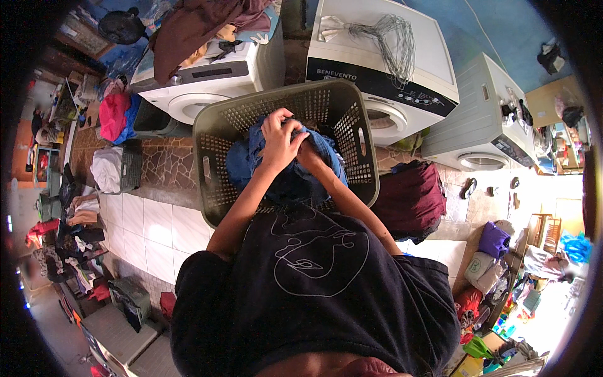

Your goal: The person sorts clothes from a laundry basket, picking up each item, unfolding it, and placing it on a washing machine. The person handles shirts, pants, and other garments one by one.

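Observation:
A large olive-green laundry basket (pixel 284 93) with perforated sides stands right in front of me. Blue denim clothing (pixel 242 164) is heaped inside it. Over the heap, my left hand (pixel 281 139) has its fingers bent and closed on the bunched blue denim. Close against it, my right hand (pixel 309 157) grips the same cloth, its fingertips partly hidden by the fabric and the left hand. Both hands meet near the middle of the basket.
A front-loading washing machine (pixel 433 56) with a wire bundle (pixel 396 47) on top stands beyond the basket. Another washer (pixel 235 78) carries brown clothes (pixel 188 31). Right of the basket lies a maroon clothes pile (pixel 411 198); a grey basket (pixel 130 169) holds white cloth at left.

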{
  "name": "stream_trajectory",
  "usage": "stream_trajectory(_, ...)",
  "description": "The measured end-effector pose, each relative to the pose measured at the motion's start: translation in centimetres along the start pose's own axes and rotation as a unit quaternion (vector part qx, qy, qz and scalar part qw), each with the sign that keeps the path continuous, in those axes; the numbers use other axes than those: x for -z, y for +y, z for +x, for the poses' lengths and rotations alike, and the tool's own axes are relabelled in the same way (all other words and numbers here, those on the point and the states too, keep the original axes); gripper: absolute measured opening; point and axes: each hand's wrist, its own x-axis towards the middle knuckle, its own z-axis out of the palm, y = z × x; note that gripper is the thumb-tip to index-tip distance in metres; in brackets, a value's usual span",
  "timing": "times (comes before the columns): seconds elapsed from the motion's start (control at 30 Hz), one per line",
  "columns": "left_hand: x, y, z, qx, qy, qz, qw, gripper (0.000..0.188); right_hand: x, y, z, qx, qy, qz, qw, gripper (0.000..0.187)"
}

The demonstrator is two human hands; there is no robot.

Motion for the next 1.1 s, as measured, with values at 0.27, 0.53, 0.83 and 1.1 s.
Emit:
stream_trajectory(0.27,0.4,-0.7,-2.2,-0.095,-0.034,0.09,0.991,0.014,1.1,-0.4,-0.9,0.102,-0.028,-0.189,0.976,0.024)
stream_trajectory(0.53,0.2,-1.5,-3.6,-0.118,-0.065,0.024,0.991,0.013,-0.5,1.6,-1.8,0.314,-0.052,-0.733,0.601,0.017)
stream_trajectory(0.83,0.1,-2.3,-5.2,-0.095,-0.117,0.021,0.988,0.016,2.1,4.1,-1.6,0.197,-0.142,-0.363,0.9,0.02)
stream_trajectory(1.1,-0.4,-2.4,-5.7,0.201,-0.161,-0.273,0.927,0.045,6.9,-3.2,-3.4,-0.122,-0.159,0.121,0.972,0.022)
